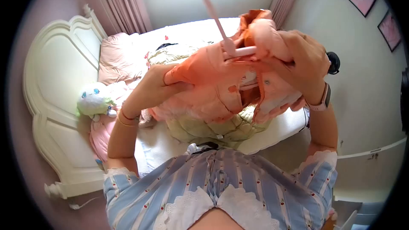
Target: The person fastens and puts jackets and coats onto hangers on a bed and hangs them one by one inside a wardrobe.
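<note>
A padded peach-orange jacket (213, 76) hangs in front of me above the bed, held up between both hands. Its front is partly unzipped, with the zipper edge showing at the lower middle. A pale pink clothes hanger (217, 19) pokes up from the neck opening; most of its body is hidden inside the jacket. My left hand (159, 85) is closed on the jacket's shoulder at the left, thumb lying on the front. On the other side, my right hand (307, 57) grips the bunched fabric near the collar, its fingertips partly hidden by folds.
Behind the jacket is a bed with a white sheet (159, 147), an olive-green quilt (196, 130) and a pink pillow (117, 57). A plush toy (94, 99) rests by the cream headboard (55, 76). A black round object (333, 63) shows beyond my right hand.
</note>
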`<state>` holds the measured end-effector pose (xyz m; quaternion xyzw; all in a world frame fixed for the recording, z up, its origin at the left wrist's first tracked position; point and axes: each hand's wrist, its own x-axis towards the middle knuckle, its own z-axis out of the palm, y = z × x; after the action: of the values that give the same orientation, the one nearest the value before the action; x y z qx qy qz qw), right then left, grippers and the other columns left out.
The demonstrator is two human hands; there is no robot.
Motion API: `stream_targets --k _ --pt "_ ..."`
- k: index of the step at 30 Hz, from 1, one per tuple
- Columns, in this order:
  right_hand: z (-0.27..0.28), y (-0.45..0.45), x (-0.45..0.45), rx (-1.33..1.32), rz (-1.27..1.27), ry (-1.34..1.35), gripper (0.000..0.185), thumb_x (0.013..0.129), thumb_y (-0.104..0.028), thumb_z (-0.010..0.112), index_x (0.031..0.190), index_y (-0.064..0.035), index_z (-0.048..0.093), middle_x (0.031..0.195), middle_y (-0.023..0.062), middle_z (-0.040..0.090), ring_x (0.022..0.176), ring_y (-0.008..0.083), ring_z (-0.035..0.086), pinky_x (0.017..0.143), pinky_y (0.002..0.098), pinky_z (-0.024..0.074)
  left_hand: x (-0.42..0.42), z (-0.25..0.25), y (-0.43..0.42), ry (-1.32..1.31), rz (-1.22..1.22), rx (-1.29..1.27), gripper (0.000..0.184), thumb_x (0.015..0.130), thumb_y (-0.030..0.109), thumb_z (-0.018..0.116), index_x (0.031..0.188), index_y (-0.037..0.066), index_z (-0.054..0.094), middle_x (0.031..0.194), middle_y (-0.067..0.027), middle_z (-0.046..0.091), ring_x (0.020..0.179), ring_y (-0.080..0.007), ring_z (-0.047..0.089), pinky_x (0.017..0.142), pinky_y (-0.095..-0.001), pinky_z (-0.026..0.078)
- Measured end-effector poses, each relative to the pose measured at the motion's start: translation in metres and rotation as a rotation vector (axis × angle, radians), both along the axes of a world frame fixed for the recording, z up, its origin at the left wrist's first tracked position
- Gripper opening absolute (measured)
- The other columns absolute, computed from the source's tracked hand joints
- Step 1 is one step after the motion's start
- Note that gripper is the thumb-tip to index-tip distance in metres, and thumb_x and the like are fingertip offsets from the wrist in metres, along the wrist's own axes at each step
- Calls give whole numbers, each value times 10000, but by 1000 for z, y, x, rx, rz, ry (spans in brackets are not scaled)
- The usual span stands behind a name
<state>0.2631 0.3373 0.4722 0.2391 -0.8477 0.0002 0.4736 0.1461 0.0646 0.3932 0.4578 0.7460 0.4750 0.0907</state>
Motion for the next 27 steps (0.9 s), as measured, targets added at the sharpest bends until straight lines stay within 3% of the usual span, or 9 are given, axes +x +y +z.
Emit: stream_targets --k 7,10,13,16,21,22,24,26,27 --pt "-13 29 -30 -48 -165 -3 361 684 -219 741 988 -77 610 934 75 647 813 280 621 704 357 499 -21 -2 17 179 527 173 147 845 33 566 949 -31 649 800 27 594 770 -43 496 661 -222 453" --pt "-14 39 -34 -26 -167 226 455 775 -167 661 1193 -57 518 1159 82 587 1039 288 550 872 365 437 -51 17 23 -94 455 404 185 866 90 599 994 -25 669 822 48 603 760 -30 512 667 -189 445" --pt "-42 57 -25 -67 -246 256 429 785 -202 629 1168 -41 524 1132 129 576 1015 338 537 889 407 428 -89 41 24 -334 375 497 295 880 180 610 1071 -42 641 894 8 644 790 -47 561 686 -189 457" --pt "-114 71 -24 -162 -368 75 397 798 -135 625 1171 -29 542 1171 131 573 1056 326 536 895 383 427 -177 28 26 -89 534 302 336 879 250 610 1075 -21 642 879 11 640 793 -39 559 679 -193 456" --pt "-328 67 -24 -713 -297 -738 303 810 -170 597 1033 32 558 1002 231 598 946 384 564 858 413 433 -307 -110 40 506 866 -213 390 780 397 637 877 26 571 911 -236 637 856 -398 606 726 -471 468" --pt "-370 62 -19 -739 -222 -954 300 821 -196 588 1005 40 561 993 232 602 938 372 572 845 411 442 -305 -159 51 761 838 -236 438 766 398 644 946 10 551 888 -238 624 840 -413 591 757 -478 466" --pt "-400 46 7 -790 -59 -1240 326 835 -243 578 970 53 568 973 232 609 919 354 586 821 407 458 -255 -229 87 512 578 -276 259 806 190 590 929 -30 532 839 -241 577 809 -433 557 736 -472 462" --pt "-422 27 28 -822 -66 -1373 354 842 -269 580 977 58 574 958 223 619 905 342 595 812 402 465 -189 -285 119 240 365 -603 363 790 186 587 1081 -9 492 1023 -253 560 971 -404 548 805 -502 440" --pt "-441 23 33 -826 -162 -1434 362 847 -274 585 991 58 575 955 215 625 902 337 598 815 399 465 -132 -285 131 371 334 -606 530 784 315 595 1187 5 446 1192 -232 470 1147 -390 403 913 -585 275"
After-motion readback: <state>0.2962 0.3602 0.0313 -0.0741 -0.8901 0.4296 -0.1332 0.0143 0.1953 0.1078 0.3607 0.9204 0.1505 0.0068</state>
